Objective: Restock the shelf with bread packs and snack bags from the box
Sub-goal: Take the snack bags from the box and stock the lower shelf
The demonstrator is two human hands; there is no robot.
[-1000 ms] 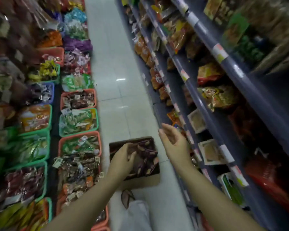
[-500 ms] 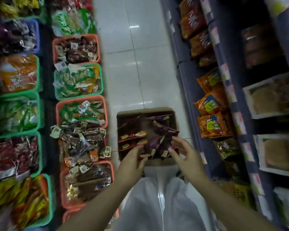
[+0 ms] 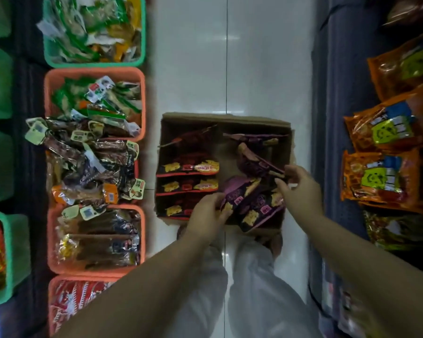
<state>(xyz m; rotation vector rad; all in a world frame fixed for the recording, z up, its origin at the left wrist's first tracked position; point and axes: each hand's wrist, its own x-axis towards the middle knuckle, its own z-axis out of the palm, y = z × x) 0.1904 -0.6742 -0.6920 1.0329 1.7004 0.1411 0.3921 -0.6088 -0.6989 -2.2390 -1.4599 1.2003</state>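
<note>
Plainly, the step in hand was picking stock out of the cardboard box (image 3: pixel 226 118), which sat on the white floor tiles (image 3: pixel 266 57) directly beneath both hands. The left hand (image 3: pixel 206 217) had its fingers curled on the near end of a purple snack bag (image 3: pixel 239 193); the right hand (image 3: pixel 300 189) pinched the edge of another purple bag (image 3: pixel 259 162) just beyond it. Dark red packs (image 3: pixel 188 168) lay in rows to the left of the left hand, untouched. By my judgement, the next move called for lifting the bags straight up past the box wall, then swinging right toward the shelf (image 3: pixel 335 93), where orange bags (image 3: pixel 381 176) already crowded the space. Baskets (image 3: pixel 95 71) stood close on the left; open floor lay beyond the box.
</note>
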